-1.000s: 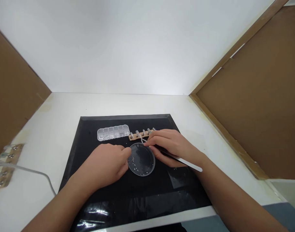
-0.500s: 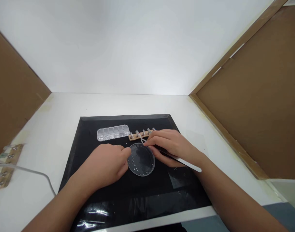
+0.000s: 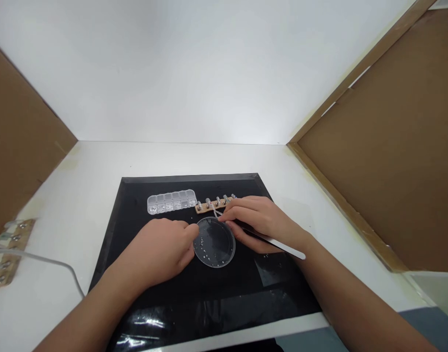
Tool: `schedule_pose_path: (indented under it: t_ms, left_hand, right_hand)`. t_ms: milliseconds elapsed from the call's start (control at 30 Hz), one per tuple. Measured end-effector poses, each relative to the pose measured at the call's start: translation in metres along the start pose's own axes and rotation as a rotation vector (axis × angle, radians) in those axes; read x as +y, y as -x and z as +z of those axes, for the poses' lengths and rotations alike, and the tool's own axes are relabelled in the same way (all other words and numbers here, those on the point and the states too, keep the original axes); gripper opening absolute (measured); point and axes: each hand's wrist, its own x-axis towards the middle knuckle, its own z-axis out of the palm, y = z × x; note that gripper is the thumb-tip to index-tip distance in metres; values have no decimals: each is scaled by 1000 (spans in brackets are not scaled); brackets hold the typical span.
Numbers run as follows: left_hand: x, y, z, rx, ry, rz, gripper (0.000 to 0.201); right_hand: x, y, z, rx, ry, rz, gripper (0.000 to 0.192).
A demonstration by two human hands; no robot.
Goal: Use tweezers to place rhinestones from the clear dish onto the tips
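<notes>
My right hand [image 3: 258,220] is closed around a pair of tweezers [image 3: 284,248], whose white tail end sticks out toward my wrist. The tips point up and left, at a wooden strip [image 3: 204,208] bearing a row of small metal-and-clear fittings; my fingers hide its right part. Below the tips lies a round clear petri dish [image 3: 218,249] with several tiny white pieces in it, mostly along its left side. My left hand [image 3: 168,244] is curled, thumb and forefinger closed at the dish's left rim.
A clear compartment box [image 3: 171,201] with small bits in its front row lies left of the strip, on a black mat [image 3: 146,303]. Another fitted wooden strip [image 3: 16,249] and a grey cable [image 3: 51,259] are at far left. Brown boards [image 3: 385,146] flank both sides.
Almost nothing differs. The tail end of the tweezers has shifted very slightly, and both hands keep their places.
</notes>
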Motion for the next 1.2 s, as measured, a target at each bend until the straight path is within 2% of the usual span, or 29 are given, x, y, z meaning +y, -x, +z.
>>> schedule_pose_path:
  t_ms: [1200]
  left_hand:
    - [0, 0, 0, -11, -12, -18, 19]
  right_hand:
    - [1, 1, 1, 5, 43, -33, 16]
